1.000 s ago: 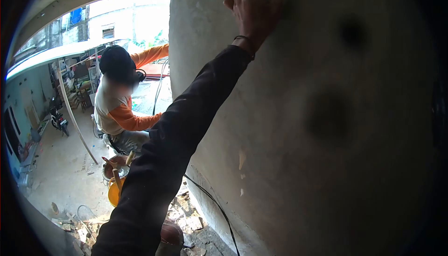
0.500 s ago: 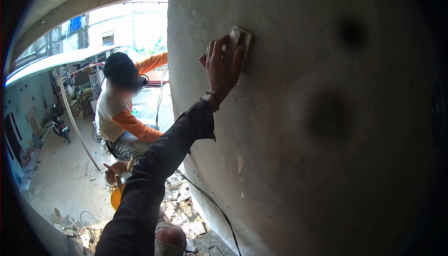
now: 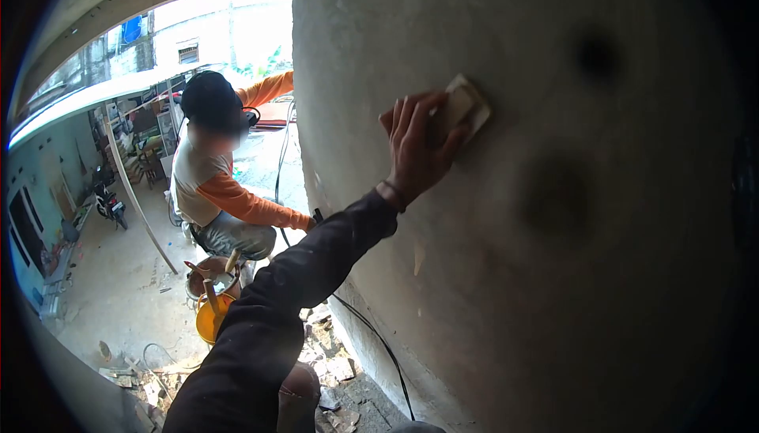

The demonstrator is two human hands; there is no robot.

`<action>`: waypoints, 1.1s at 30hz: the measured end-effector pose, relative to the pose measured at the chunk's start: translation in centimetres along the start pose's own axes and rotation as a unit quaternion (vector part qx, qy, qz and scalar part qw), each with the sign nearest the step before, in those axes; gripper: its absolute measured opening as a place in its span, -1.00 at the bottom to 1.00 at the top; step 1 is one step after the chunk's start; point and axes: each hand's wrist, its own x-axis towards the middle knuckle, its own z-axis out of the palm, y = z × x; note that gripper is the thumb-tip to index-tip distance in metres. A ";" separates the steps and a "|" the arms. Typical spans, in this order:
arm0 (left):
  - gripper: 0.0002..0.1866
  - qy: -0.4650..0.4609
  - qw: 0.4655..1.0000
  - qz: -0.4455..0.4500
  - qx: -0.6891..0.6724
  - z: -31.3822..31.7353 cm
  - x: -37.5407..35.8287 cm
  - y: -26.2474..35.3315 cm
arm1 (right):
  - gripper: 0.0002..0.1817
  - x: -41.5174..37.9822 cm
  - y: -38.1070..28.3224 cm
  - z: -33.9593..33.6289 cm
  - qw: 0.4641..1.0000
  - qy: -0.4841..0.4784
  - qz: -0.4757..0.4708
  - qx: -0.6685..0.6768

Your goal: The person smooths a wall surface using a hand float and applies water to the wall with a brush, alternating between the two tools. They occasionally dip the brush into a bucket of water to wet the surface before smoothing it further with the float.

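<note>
My left hand [image 3: 419,137], in a dark long sleeve, is raised against the grey plastered wall [image 3: 474,291]. Its fingers wrap around a small, pale rectangular hand float [image 3: 468,109], held tilted with its face toward the wall. My fingers and palm cover part of the float, so its grip is mostly hidden. A bracelet or cord circles the wrist. My right hand is out of view.
A co-worker [image 3: 229,172] in orange sleeves crouches at left, one arm reaching behind the wall edge. Below stand a yellow bucket [image 3: 207,324] and a dark bucket [image 3: 198,283] with wooden-handled tools. Rubble [image 3: 336,366] and a black cable [image 3: 371,329] lie along the wall's foot.
My left hand has moved right and down across the wall with the float, which has turned. The co-worker's lower hand now shows. My view has shifted slightly.
</note>
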 end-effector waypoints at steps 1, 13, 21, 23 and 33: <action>-0.55 -0.064 0.997 0.047 -0.008 -1.3 -2.8 -1.2 | -0.22 -0.5 -0.1 -0.2 1.000 0.000 0.003 0.001; -0.52 -0.030 0.998 -0.049 0.027 -1.0 -3.2 -1.9 | -0.23 0.1 -1.1 -2.3 1.000 -0.002 -0.005 0.001; -0.52 -0.012 0.997 0.064 -0.030 1.1 3.7 2.6 | -0.23 2.6 -1.0 -2.4 1.000 -0.005 -0.013 0.005; -0.52 -0.024 0.994 0.100 -0.034 2.1 5.6 1.6 | -0.23 4.1 -0.6 -1.5 1.000 -0.006 -0.025 0.018; -0.49 0.025 0.999 0.035 -0.018 4.7 13.4 1.8 | -0.23 6.0 0.7 -0.3 0.998 -0.007 -0.037 0.045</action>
